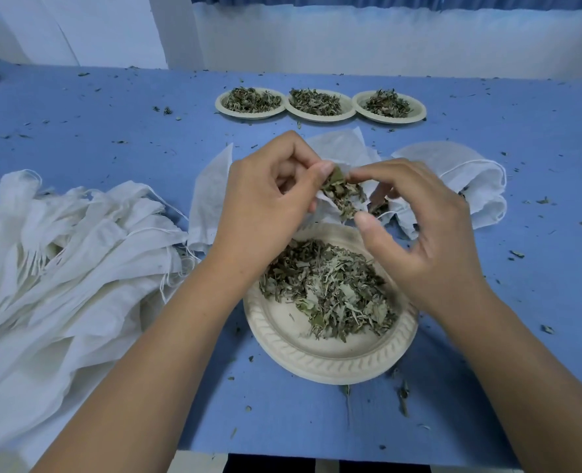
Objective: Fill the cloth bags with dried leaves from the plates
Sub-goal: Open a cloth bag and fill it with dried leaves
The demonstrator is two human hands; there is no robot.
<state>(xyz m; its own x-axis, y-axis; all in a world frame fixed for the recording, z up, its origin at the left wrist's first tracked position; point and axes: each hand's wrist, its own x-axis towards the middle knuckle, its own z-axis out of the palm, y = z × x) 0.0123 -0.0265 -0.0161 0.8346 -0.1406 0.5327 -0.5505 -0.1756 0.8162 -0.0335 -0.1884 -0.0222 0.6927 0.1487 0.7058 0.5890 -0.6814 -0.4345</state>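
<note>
1. Two hands meet just above the near plate (317,365), so I'd guess dropped bits fall back on it rather than on the counter (112,131).
2. The left hand (265,196) pinches the rim of a cloth bag (323,209) between thumb and curled fingers, holding its mouth up and open.
3. The right hand (429,244) has thumb and forefinger closed loosely on a tuft of dried leaves (342,196) right at that mouth, with the other fingers spread.
4. That plate sits mid-counter by the near edge. It is pale and matt with a ribbed rim, and half covered with crinkled, grey-green, brittle-looking leaf.
5. Three full plates (320,115) wait in a touching row towards the far edge.
6. Limp, thin drawstring empty bags (78,250) are heaped towards the left edge, and plumper bags (470,186) lie to the right, probably already filled.
</note>
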